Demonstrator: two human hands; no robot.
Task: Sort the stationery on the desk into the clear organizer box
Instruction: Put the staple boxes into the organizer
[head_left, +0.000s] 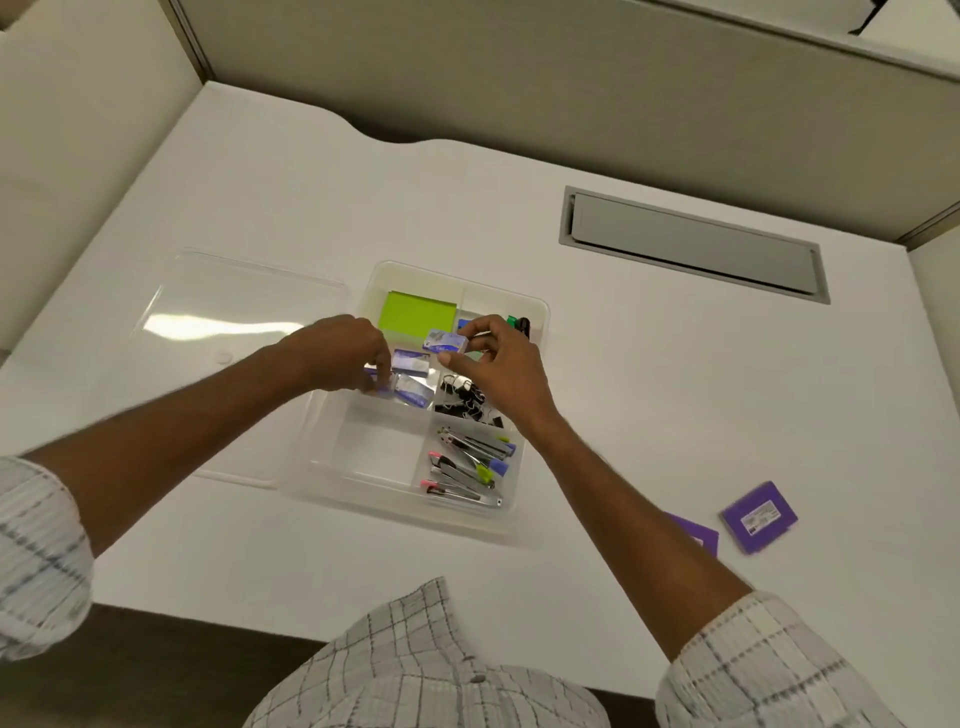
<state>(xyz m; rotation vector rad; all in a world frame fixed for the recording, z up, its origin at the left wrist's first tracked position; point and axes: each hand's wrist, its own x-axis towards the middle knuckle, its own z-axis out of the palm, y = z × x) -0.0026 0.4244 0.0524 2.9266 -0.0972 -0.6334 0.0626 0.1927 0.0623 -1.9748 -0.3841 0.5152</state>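
The clear organizer box (535, 312) sits mid-desk with several compartments. My right hand (501, 364) pinches a small blue-and-white staple box (445, 341) above the box's middle. My left hand (343, 353) reaches into the middle-left compartment, its fingertips on another staple box (413, 391); a further one (410, 360) lies beside it. A green sticky-note pad (415, 313) fills the back-left compartment. Black binder clips (462, 397) and several staple removers (470, 465) occupy the right-hand compartments.
The box's clear lid (223, 317) lies flat to the left. Two purple pads (758, 517) rest on the desk at the right, one partly hidden by my right forearm. A grey cable hatch (691, 244) is set in the desk behind. Partition walls enclose the desk.
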